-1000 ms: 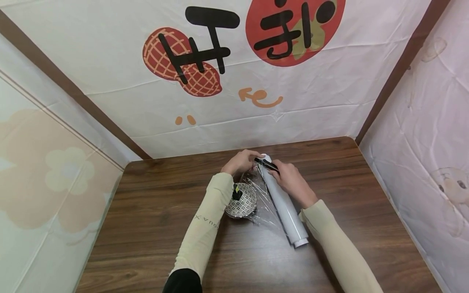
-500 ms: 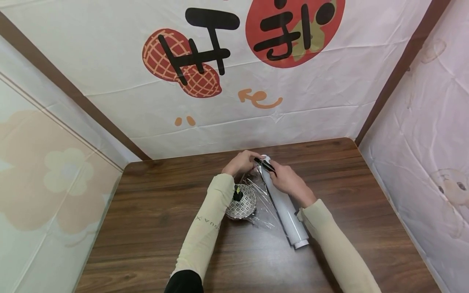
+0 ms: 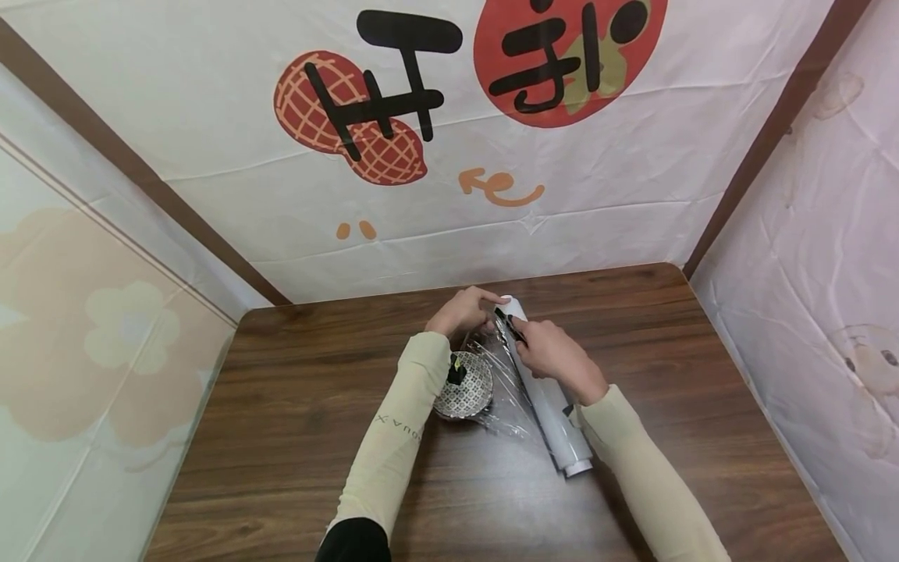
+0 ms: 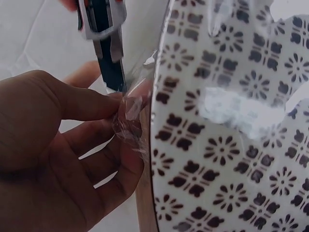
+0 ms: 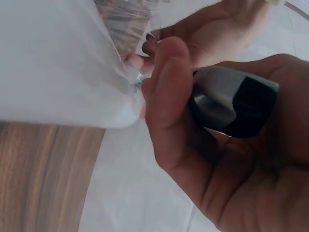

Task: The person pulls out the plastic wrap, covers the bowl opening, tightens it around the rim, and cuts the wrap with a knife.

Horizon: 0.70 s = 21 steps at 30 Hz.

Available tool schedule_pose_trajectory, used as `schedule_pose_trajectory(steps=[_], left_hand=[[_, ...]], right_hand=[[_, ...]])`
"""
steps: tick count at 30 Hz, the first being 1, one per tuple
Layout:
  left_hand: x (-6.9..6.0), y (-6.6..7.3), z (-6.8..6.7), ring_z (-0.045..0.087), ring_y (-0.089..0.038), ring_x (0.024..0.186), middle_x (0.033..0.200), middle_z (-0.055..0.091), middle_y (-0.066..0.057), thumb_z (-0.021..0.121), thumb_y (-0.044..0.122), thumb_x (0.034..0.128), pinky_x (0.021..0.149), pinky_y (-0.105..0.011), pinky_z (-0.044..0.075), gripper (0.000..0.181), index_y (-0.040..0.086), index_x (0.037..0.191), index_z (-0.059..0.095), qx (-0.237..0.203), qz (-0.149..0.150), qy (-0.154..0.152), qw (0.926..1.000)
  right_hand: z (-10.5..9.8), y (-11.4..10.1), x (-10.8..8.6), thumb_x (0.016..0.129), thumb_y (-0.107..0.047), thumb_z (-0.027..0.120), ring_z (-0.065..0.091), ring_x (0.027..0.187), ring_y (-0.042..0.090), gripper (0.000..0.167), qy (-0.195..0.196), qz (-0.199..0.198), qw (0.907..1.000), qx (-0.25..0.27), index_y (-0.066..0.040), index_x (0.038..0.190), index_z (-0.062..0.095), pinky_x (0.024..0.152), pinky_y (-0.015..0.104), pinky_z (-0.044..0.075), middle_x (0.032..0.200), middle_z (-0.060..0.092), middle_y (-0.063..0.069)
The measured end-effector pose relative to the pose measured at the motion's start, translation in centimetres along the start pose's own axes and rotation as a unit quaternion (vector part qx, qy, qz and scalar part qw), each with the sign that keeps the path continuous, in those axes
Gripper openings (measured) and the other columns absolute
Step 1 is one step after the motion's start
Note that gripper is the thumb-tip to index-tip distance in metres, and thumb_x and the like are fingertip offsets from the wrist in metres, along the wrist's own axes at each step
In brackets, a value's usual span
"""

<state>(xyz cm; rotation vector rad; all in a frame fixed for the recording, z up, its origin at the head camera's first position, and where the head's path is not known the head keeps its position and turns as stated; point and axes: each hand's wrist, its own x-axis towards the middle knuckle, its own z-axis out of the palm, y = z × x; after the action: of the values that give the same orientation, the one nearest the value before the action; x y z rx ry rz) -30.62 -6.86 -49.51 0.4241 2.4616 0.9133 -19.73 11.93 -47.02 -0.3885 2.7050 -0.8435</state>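
A white roll of cling film (image 3: 551, 414) lies slanted on the table, with a clear sheet of film (image 3: 509, 410) drawn off its left side. That sheet reaches over a patterned bowl (image 3: 469, 394), whose printed surface shows close up in the left wrist view. At the roll's far end my left hand (image 3: 456, 312) pinches the gathered film between thumb and fingers, one finger stretched to the roll. My right hand (image 3: 558, 355) grips a utility knife (image 3: 513, 324) over the roll. In the left wrist view the knife's dark blade (image 4: 112, 72) points down at the pinched film.
The brown wooden table (image 3: 295, 437) has its back edge just beyond the roll. A white printed cloth (image 3: 393, 250) hangs behind it, and further cloths stand at the left and right. A black wrist camera (image 3: 456, 371) appears above the bowl.
My right hand and the utility knife have shifted slightly right and nearer along the roll, and the knife's tilt has changed. My left hand keeps its place at the film.
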Motion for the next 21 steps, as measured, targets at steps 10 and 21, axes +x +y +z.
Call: schedule_pose_trajectory(steps=[10,21], left_hand=[[-0.4,0.1,0.1,0.038,-0.012,0.051,0.064,0.061,-0.009,0.058,-0.005,0.0986,0.054,-0.026,0.038,0.054,0.031,0.137,0.071,-0.014,0.001,-0.002,0.9999],[-0.6,0.1,-0.1,0.044,-0.011,0.054,0.085,0.074,-0.014,0.058,-0.002,0.1011,0.055,-0.025,0.042,0.051,0.029,0.141,0.068,-0.043,-0.004,-0.011,0.9990]], right_hand=[[0.3,0.0,0.3,0.106,-0.011,0.049,0.065,0.046,0.014,0.038,-0.015,0.019,0.9996,0.017,-0.004,0.143,0.055,0.043,0.027,0.047,0.070,0.066,0.008],[-1.1,-0.7,-1.3,0.105,-0.009,0.048,0.066,0.045,0.016,0.033,-0.058,0.027,0.9979,0.009,0.000,0.134,0.061,0.044,0.028,0.052,0.070,0.065,0.011]])
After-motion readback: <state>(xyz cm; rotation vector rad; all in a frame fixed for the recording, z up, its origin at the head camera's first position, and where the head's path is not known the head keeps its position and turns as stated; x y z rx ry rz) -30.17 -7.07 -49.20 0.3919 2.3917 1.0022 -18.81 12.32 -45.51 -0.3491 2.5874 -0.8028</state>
